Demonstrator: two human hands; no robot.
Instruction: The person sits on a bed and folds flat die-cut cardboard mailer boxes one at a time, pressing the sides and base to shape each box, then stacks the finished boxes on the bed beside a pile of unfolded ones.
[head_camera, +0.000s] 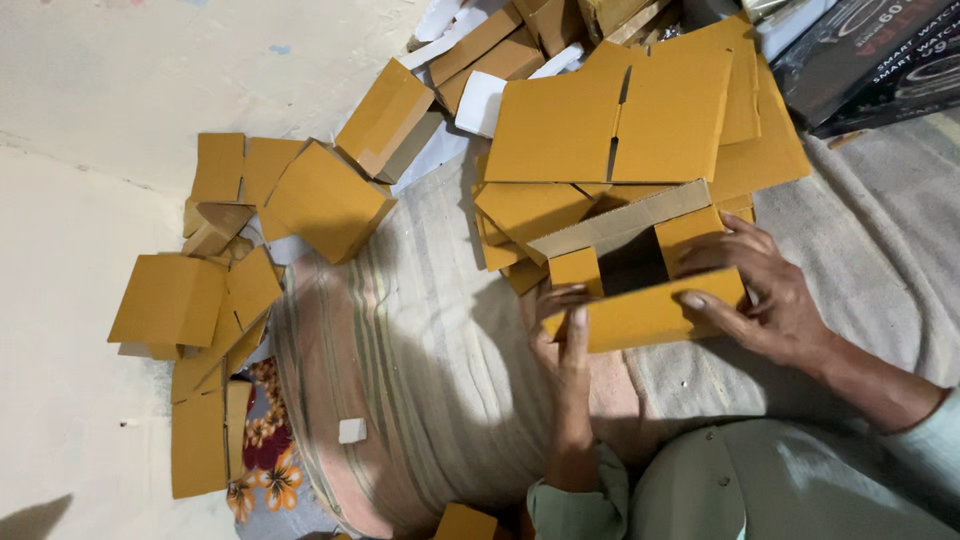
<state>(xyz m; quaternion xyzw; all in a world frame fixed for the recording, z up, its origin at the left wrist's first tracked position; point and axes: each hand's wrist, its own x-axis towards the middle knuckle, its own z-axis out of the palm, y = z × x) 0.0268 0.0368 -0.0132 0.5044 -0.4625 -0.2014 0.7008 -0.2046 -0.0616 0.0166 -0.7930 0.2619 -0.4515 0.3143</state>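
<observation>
Both your hands clasp one half-folded mustard cardboard box (640, 290) — your left hand (565, 335) on its near-left corner, your right hand (760, 295) pressing the front flap's right end. It lies on the striped cloth (420, 340), touching the stack of flat blanks (640, 130) behind. Open cloth lies leftward; about six folded boxes (250, 230) sit scattered beyond its edge.

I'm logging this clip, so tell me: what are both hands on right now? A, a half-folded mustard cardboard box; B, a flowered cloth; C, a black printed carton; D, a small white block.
A: the left hand and right hand grip the sides of the half-folded mustard cardboard box, its flaps open over a dark hollow.
</observation>
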